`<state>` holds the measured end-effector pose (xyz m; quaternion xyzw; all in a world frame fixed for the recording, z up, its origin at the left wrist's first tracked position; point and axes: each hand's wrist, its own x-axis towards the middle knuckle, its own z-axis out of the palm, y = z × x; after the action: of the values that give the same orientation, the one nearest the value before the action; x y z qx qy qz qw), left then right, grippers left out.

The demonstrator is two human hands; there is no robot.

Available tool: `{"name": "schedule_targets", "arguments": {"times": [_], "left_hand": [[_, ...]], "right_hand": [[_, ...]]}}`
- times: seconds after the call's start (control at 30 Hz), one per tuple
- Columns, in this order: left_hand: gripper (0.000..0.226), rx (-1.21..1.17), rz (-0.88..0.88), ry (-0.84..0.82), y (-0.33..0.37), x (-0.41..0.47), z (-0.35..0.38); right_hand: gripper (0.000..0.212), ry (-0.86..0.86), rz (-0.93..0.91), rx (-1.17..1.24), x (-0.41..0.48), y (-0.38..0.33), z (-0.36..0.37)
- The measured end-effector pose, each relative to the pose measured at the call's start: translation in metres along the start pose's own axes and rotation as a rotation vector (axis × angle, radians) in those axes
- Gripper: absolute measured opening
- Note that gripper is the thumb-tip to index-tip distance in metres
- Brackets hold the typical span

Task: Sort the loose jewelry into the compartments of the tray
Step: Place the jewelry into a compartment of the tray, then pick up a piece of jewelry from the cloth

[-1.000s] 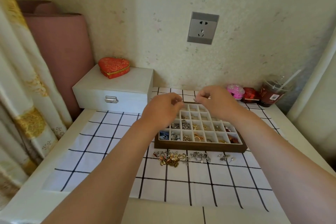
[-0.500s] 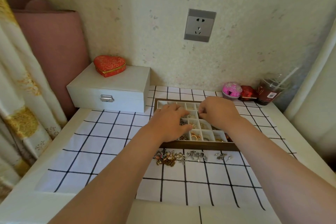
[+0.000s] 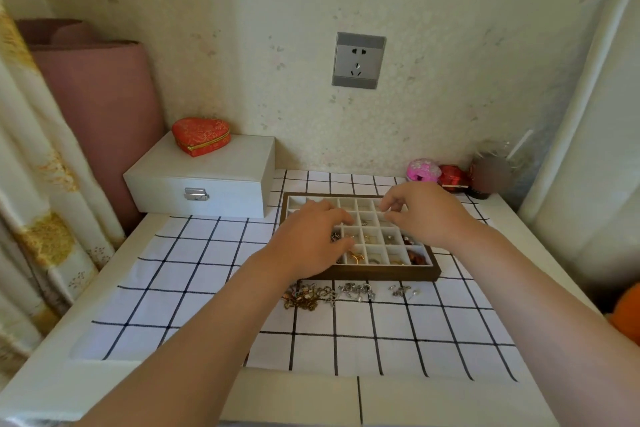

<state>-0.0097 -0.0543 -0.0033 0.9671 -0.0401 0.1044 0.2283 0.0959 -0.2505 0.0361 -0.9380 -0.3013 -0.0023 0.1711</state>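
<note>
- Nearest, both bare forearms reach forward over the white counter (image 3: 294, 399) and the checked cloth (image 3: 207, 288) spread on it.
- On the cloth, just in front of the tray, three small lots of loose jewelry wait unsorted: a gold-coloured heap (image 3: 304, 298), a silver cluster (image 3: 356, 291) beside it, and a smaller silver lot (image 3: 403, 291) to the right. None touches the tray.
- The tray (image 3: 381, 276), dark-framed with pale compartments, lies on the cloth. Most visible cells of its two near rows hold pieces: rings, and something reddish in the near right corner. The far rows look mostly bare. I judge the sorting partly done, with the three lots and many cells left.
- The left hand (image 3: 308, 243) lies palm down over the tray's left side, its fingers nearly straight and pointing right across the middle rows. Its grip looks apart, and no piece shows in it.
- The right hand (image 3: 426, 215) hovers over the far right cells, with thumb and forefinger curled near each other and a slight gap between them. I cannot tell whether that grip is clamped on a small piece; anything there is too small to see.
- Farther back on the left stands a white box (image 3: 207, 180) with a red heart-shaped case (image 3: 201, 136) on top. On the right, against the wall, are a pink trinket box (image 3: 423, 170), a red trinket box (image 3: 453, 177) and a blurred cup (image 3: 490, 177).
</note>
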Motion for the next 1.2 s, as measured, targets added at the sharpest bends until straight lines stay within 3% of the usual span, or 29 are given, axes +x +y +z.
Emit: {"name": "schedule_targets", "arguments": {"times": [0.3,0.4,0.5,0.7,0.9,1.2], "left_hand": [[0.009,-0.028,0.133,-0.133,0.043,-0.014,0.008],[0.013,-0.006,0.136,-0.214,0.054,-0.019,0.013],[0.020,0.095,0.136,-0.281,0.059,-0.022,0.015],[0.025,0.112,0.112,-0.341,0.058,-0.022,0.013],[0.023,0.056,0.084,-0.288,0.053,-0.023,0.013],[0.010,-0.325,-0.108,-0.096,0.053,-0.019,0.019]], "right_hand": [[0.010,-0.240,-0.112,0.024,-0.063,0.002,-0.001],[0.023,-0.334,-0.153,-0.064,-0.070,-0.001,0.000],[0.011,-0.354,-0.180,-0.149,-0.072,-0.003,0.002],[0.014,-0.332,-0.215,-0.226,-0.071,-0.008,0.005],[0.012,-0.344,-0.188,-0.193,-0.072,-0.007,0.005],[0.005,-0.237,-0.046,0.215,-0.068,-0.004,0.008]]}}
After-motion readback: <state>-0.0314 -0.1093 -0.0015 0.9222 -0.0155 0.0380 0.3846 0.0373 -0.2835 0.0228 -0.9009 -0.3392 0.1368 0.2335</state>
